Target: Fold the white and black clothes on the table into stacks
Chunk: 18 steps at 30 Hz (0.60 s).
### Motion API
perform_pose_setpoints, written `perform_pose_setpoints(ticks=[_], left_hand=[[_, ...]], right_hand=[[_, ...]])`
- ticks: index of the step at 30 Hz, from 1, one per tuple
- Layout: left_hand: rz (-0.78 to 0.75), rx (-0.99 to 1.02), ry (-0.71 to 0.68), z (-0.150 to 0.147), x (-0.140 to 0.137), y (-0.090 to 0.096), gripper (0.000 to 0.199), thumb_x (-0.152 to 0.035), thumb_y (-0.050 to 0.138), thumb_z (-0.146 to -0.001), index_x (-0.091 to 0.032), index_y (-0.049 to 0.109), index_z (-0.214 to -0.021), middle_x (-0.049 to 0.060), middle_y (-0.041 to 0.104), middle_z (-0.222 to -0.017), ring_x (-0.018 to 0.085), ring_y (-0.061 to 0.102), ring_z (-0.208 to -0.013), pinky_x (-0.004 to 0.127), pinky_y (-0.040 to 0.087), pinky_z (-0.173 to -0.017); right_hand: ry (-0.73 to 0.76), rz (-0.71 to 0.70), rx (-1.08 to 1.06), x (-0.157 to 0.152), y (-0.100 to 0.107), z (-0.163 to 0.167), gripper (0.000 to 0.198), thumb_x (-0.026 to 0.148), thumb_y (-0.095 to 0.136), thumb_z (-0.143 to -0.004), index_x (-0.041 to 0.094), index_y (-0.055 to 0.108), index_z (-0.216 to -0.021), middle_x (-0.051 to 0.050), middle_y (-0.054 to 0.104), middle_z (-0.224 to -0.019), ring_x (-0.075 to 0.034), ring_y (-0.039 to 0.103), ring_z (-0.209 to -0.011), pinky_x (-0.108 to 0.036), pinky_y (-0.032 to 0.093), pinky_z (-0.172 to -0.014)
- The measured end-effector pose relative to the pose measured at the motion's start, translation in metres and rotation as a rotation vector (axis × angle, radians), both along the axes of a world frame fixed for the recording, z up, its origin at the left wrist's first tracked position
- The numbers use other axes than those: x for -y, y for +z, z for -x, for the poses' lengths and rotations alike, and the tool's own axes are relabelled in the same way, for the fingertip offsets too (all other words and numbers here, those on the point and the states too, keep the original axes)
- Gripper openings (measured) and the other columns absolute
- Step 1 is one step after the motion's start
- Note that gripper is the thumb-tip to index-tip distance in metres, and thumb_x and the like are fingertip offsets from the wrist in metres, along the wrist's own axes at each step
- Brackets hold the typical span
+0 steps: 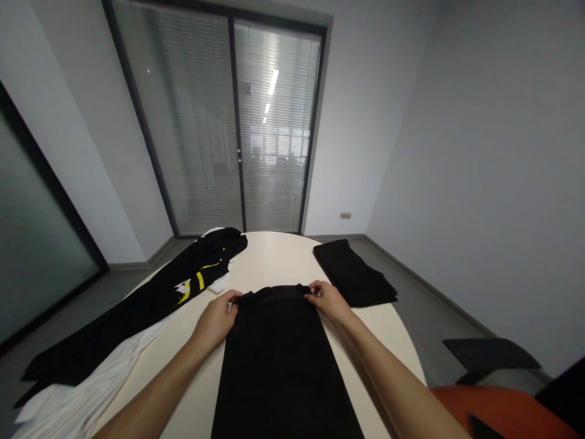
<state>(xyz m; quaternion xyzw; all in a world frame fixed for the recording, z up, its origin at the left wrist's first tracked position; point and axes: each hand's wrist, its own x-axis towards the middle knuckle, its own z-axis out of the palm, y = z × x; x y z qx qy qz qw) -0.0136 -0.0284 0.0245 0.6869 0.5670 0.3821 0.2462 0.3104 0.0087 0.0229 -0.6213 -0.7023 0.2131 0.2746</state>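
Observation:
A black garment (281, 360), its kind not clear, lies lengthwise on the round pale table (269, 259) in front of me, running out of view at the bottom. Its far edge is gathered and slightly wavy. My left hand (222, 317) pinches the far left corner between thumb and fingers. At the far right corner, my right hand (326, 299) pinches the cloth the same way. Just beyond my right hand rests a folded black garment (354, 274).
Along the table's left side lies a heap of black clothing (150, 305) with yellow and white markings, over white cloth (114, 375) that hangs past the edge. An orange chair (498, 411) with a black armrest (491, 353) stands at the lower right. Glass doors with blinds (274, 134) are behind the table.

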Motion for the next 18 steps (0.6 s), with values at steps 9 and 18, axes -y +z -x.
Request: perform_pose_setpoints(ticks=[9,18], left_hand=[[0.262,0.303,0.016,-0.005,0.003,-0.001,0.037,-0.047,0.054,-0.083,-0.019,0.053,-0.107,0.011,0.067,-0.112,0.014,0.067,-0.050,0.019,0.038,-0.038],[0.162,0.640,-0.053,-0.005,0.001,0.015,0.043,-0.049,0.074,-0.070,-0.020,0.056,-0.096,0.005,0.068,-0.102,0.025,0.070,-0.102,0.037,0.058,-0.085]], right_hand=[[0.086,0.267,-0.586,0.014,0.012,0.005,0.037,0.043,0.069,-0.079,0.023,0.046,-0.099,-0.003,0.062,-0.105,-0.011,0.067,-0.052,-0.019,0.046,-0.040],[0.217,0.094,-0.817,0.020,0.035,0.004,0.051,0.058,0.076,-0.073,0.024,0.046,-0.097,0.000,0.060,-0.098,-0.022,0.072,-0.094,-0.031,0.057,-0.080]])
